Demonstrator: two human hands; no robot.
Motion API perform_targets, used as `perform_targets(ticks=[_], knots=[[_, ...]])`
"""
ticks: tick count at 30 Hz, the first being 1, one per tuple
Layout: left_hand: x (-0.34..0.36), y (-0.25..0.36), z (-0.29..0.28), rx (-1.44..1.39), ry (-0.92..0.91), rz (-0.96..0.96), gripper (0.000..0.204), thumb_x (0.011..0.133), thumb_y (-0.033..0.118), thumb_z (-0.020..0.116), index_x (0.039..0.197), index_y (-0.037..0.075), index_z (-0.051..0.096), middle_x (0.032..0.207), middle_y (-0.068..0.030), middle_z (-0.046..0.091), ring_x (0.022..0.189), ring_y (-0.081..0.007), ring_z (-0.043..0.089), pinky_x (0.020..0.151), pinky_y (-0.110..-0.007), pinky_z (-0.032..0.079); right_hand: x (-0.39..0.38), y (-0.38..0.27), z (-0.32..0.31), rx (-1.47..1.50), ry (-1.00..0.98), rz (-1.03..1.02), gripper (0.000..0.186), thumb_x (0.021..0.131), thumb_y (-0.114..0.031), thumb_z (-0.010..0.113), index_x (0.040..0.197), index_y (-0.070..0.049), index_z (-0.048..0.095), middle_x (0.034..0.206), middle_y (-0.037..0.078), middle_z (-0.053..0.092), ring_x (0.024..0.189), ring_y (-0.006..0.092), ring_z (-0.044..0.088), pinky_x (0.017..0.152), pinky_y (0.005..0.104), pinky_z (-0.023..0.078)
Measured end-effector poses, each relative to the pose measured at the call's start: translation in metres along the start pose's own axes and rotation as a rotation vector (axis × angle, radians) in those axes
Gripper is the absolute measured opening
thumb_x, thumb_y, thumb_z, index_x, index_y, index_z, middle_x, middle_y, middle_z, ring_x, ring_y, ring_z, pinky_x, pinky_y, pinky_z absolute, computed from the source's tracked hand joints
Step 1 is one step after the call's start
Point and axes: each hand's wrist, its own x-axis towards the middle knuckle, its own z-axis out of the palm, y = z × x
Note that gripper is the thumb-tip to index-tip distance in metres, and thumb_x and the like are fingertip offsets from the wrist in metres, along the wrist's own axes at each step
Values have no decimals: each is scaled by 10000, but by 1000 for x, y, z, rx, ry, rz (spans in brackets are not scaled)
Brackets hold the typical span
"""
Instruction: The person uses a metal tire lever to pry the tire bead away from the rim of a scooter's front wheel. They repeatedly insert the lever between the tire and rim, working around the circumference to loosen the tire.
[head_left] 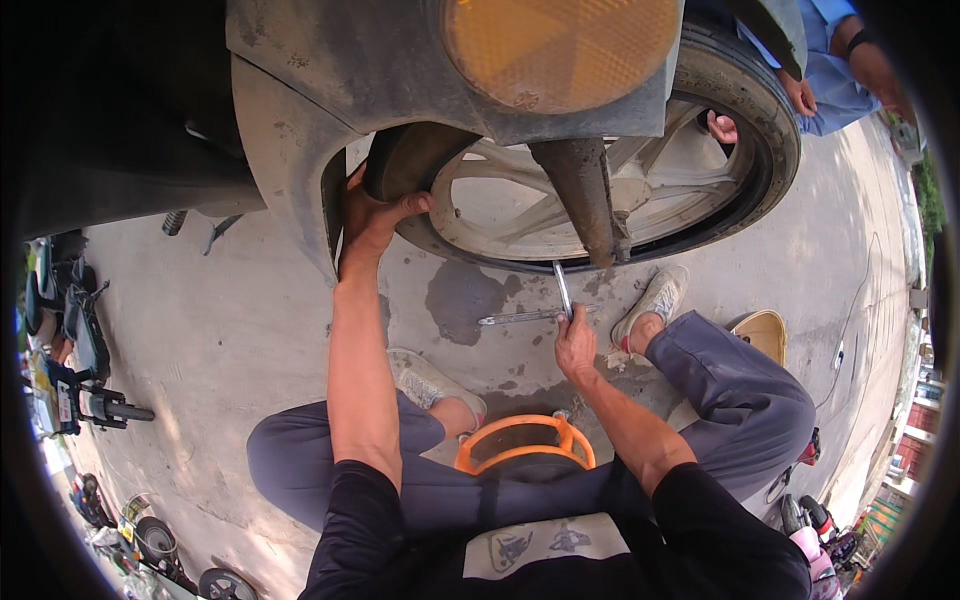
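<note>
My left hand (372, 215) is gripping the black rubber tyre (400, 160); my right hand (574, 343) is closing on a slim steel tyre lever (563, 290), best kept low.

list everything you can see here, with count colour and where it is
wheel: one, black tyre on pale spoked rim, top centre
mudguard: one, dusty grey, over the wheel
reflector: one, amber, top
exhaust pipe: one, rusty brown, across the wheel
metal tools: two, silver, crossed on the concrete
stool: one, orange, under the person
another person's hands: two, on the tyre, top right
parked scooters: several, dark, left edge
left hand: grips the tyre
right hand: holds one silver tool
</note>
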Motion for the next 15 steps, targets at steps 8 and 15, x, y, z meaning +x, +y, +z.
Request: perform_targets(ticks=[8, 15], knots=[[-2, 1, 2, 11, -40, 1, 676, 595, 210, 909, 1169, -6, 626, 1083, -62, 694, 1025, -163, 617, 953, -305, 449, 24, 15, 58, 219, 53, 34, 219, 989, -230, 497, 1073, -59, 389, 799, 273, 590, 780, 516, 548, 670, 555, 387], [-15, 0, 11, -8, 73, 57, 654, 630, 256, 901, 1156, -18, 625, 1122, -77, 669, 1041, -177, 605, 963, -314, 437, 22, 10, 58, 304, 24, 16, 161, 984, -175, 498, 1025, -63, 391, 772, 206, 570, 694, 420, 523, 650, 480, 422]])
